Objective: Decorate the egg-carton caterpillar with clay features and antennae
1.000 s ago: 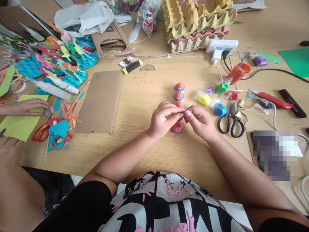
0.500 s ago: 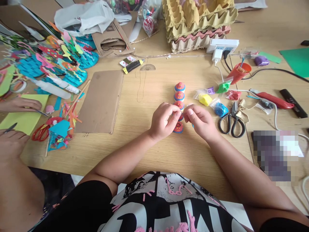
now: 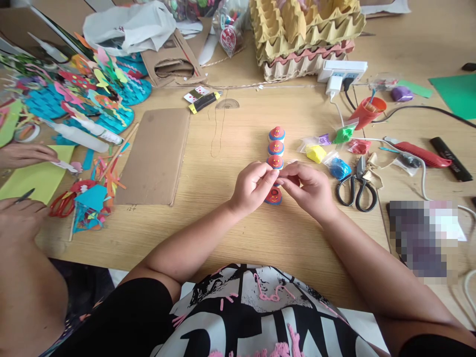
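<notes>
My left hand (image 3: 254,187) and my right hand (image 3: 305,187) meet fingertip to fingertip over a column of small round clay faces. Both are pinched closed; whatever lies between the fingertips is too small to make out. Beyond my fingers, a red-and-blue face with yellow features (image 3: 275,162) shows, and two similar ones stand farther up the column. The nearest clay face (image 3: 273,196), with a dark ring on top, sits just below my fingertips. Another one between is mostly covered by my hands.
Bags of yellow clay (image 3: 316,153) and blue clay (image 3: 339,169) lie right of my hands, beside black-handled scissors (image 3: 357,184). A cardboard sheet (image 3: 152,156) lies left. A co-worker's hands (image 3: 28,154) handle paper at far left. Egg trays (image 3: 308,39) stand at the back.
My right hand has moved left so its fingertips now touch those of my left hand. The co-worker's upper hand has shifted and now holds a small pale piece.
</notes>
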Available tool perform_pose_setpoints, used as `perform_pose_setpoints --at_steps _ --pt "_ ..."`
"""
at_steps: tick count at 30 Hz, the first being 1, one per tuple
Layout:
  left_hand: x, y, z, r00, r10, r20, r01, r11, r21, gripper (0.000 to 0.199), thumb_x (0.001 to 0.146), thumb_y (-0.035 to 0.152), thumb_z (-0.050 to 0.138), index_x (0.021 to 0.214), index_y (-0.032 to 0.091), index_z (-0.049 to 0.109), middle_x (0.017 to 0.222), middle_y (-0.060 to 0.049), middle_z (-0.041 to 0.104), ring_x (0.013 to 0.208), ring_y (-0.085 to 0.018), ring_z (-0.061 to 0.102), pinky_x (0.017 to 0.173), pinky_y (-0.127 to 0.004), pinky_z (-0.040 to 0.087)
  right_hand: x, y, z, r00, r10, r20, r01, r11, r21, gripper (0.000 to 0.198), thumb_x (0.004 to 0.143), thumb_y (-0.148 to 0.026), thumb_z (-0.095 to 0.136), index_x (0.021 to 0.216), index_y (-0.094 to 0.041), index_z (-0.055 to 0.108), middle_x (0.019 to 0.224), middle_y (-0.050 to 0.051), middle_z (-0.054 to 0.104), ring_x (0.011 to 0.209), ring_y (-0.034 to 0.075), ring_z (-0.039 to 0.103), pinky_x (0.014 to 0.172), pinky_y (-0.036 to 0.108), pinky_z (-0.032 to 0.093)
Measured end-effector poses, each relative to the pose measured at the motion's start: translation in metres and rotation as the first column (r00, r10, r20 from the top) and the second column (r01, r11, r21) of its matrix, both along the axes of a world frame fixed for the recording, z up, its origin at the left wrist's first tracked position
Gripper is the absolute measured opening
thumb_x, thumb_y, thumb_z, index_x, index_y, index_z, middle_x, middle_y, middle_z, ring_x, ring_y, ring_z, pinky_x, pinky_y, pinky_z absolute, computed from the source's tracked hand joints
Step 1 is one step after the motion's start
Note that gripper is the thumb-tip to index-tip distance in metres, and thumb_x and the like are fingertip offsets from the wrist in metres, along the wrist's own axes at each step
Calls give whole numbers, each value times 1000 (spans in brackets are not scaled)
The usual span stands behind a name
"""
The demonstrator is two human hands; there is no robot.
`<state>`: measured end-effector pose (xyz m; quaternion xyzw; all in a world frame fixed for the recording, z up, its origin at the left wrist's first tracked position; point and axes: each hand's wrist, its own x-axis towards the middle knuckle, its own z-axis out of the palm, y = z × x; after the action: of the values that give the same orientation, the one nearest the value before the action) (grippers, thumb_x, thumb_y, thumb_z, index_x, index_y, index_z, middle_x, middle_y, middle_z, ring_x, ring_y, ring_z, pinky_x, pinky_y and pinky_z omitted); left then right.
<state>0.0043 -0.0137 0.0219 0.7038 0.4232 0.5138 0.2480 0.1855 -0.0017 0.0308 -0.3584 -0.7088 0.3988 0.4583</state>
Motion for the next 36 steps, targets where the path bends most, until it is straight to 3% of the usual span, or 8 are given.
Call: perform_pose_setpoints --at_steps 6,13,19,23,26,30,33,36 --pt "0 1 -7 993 15 121 2 991 -136 49 109 58 43 94 21 71 87 -5 76 79 -16 70 79 -32 57 0 2 3 987 -66 -145 35 978 -206 41 91 -62 75 81 -23 65 76 2 68 66 15 57 63 31 49" --pt "0 2 -7 989 33 145 -12 990 -143 47 109 56 45 100 20 74 91 -5 79 77 -14 71 80 -30 58 7 7 1 986 -93 -137 59 970 -235 58 99 -64 62 60 -21 62 56 1 57 52 11 44 51 30 36" --pt "0 3 -5 992 24 121 -9 993 -121 48 109 57 45 97 19 73 81 -3 75 74 -13 70 76 -28 56 5 14 -7 945 -95 -313 -13 945 -328 34 82 -53 88 84 -22 75 73 1 72 56 10 50 50 26 38" --pt "0 3 -5 989 16 145 0 994 -110 44 110 52 47 98 19 74 87 -3 78 74 -12 70 75 -27 55 6 16 -10 929 -118 -351 -28 923 -383 41 81 -59 86 77 -21 72 69 1 72 51 9 49 48 24 39" --pt "0 3 -6 991 14 133 1 994 -112 41 110 49 48 100 19 74 92 -5 79 76 -12 71 77 -27 56 7 14 -9 951 -149 -271 27 913 -407 52 81 -69 81 68 -20 70 61 2 69 47 9 48 43 24 36" --pt "-1 3 -8 999 -35 28 35 999 8 29 106 44 59 107 19 74 94 -5 78 85 -15 72 82 -30 56 7 11 -2 975 -144 -170 70 921 -383 60 83 -75 75 60 -19 72 53 2 65 43 9 46 41 25 33" --pt "-1 4 -9 996 -58 -62 67 987 149 25 100 43 70 112 20 72 93 -4 78 80 -15 69 80 -30 55 6 8 5 986 -122 -117 80 945 -317 62 87 -73 71 57 -19 72 51 2 63 43 8 45 42 25 34" --pt "0 4 -9 991 -45 -122 70 975 210 25 97 43 74 109 21 71 90 -3 77 77 -14 67 77 -30 54 5 5 11 994 -93 -62 75 966 -248 64 91 -72 68 55 -19 71 49 2 61 45 9 47 45 25 37"
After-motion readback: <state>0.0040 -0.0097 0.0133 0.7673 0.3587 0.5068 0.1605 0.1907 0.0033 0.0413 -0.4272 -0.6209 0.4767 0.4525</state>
